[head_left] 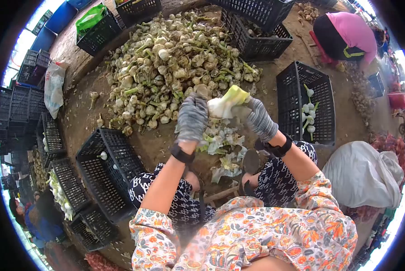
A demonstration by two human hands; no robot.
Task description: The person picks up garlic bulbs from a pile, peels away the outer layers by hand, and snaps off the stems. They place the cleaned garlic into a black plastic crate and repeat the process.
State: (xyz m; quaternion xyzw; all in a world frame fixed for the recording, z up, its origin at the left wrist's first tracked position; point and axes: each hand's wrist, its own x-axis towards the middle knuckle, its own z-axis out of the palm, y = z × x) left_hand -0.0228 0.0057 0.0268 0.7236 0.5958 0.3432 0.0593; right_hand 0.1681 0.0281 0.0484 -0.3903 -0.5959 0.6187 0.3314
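Between my hands, over the floor, is a garlic bulb point(220, 106) with a white body and a pale green stem cut short. My left hand point(193, 118), in a grey striped glove, is closed around the bulb's left side. The right hand point(261, 121), gloved the same way, has its fingers curled at the stem end and outer skin; its fingertips are blurred. Beneath the bulb lie peeled garlic skins point(224, 147), scattered between my feet. Just beyond my hands rises a large pile of unpeeled garlic point(175, 63) with dry, dirty skins and stem stubs.
A black crate point(306, 81) on the right holds several cleaned garlic bulbs; another crate point(107, 174) stands left with a few. More crates point(252, 43) sit behind the pile. A white sack point(363, 171) lies right. A person in pink point(351, 34) bends over at upper right.
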